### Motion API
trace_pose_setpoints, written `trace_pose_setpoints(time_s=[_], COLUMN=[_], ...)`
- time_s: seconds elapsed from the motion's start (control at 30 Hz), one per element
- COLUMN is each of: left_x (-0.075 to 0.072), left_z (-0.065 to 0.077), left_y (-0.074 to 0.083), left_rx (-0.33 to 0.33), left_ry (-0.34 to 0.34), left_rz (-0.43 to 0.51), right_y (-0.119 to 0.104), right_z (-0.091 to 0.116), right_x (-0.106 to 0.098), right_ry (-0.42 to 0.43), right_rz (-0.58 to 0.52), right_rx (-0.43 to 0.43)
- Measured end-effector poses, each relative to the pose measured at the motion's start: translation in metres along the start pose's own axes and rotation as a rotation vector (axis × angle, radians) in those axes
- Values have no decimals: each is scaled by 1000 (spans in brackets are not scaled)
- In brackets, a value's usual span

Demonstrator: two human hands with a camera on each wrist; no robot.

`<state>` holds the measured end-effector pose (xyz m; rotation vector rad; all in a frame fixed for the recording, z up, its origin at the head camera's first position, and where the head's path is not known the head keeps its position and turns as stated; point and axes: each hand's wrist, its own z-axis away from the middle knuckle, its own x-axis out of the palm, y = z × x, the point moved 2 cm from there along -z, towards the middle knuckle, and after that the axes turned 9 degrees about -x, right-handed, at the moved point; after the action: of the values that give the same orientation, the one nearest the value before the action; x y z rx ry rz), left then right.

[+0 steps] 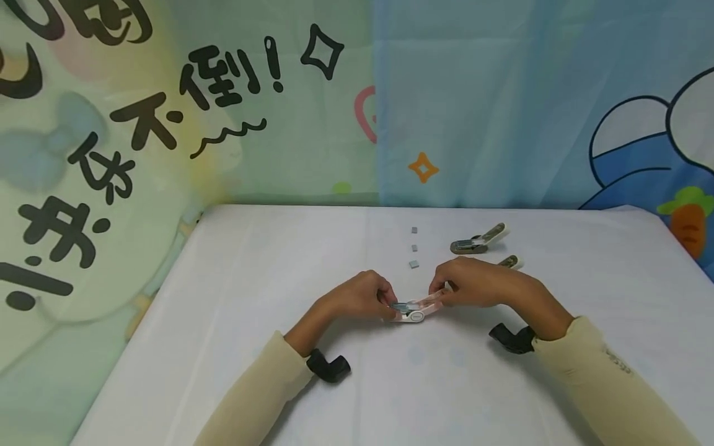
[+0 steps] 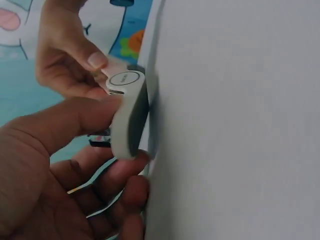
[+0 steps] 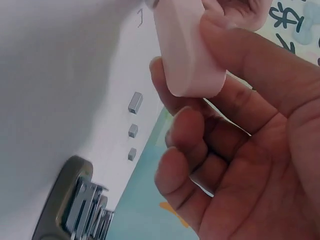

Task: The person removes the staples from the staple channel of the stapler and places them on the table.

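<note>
A small pink-and-white stapler (image 1: 416, 311) is held between both hands, low over the white table, with its metal magazine exposed. My left hand (image 1: 365, 296) pinches the white base end between thumb and fingers. In the left wrist view the stapler's white arm (image 2: 131, 112) shows a round badge at its hinge. My right hand (image 1: 474, 282) grips the pink handle, its thumb on one side and fingers on the other. The right wrist view shows that pink handle (image 3: 187, 55) up close.
Three small grey staple blocks (image 1: 414, 264) lie in a row behind the hands. An olive-green stapler (image 1: 471, 246) sits opened out at the back right. Another olive stapler (image 1: 509, 261) is mostly hidden behind my right hand. A printed curtain (image 1: 474, 93) hangs behind the table.
</note>
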<state>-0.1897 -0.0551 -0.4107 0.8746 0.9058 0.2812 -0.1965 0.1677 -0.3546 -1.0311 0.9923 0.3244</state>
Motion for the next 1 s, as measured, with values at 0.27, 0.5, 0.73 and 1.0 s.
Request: trace_pose_setpoints(time_s=[0.27,0.5,0.73,1.0], left_x=[14,43,70,81], left_z=[-13,-34,-53,-67], left_y=[20,52,79,88], left_rx=[38,55,132,123], left_ry=[12,103,179,207], left_rz=[-150,-391,-511,-493], right_y=[7,27,44,56], right_z=[15,49,86,105], right_x=[-8,-12,-14,-14], right_ry=[-3,0,35,79], right_rz=[41,59,74,29], right_rx=[45,126,191,242])
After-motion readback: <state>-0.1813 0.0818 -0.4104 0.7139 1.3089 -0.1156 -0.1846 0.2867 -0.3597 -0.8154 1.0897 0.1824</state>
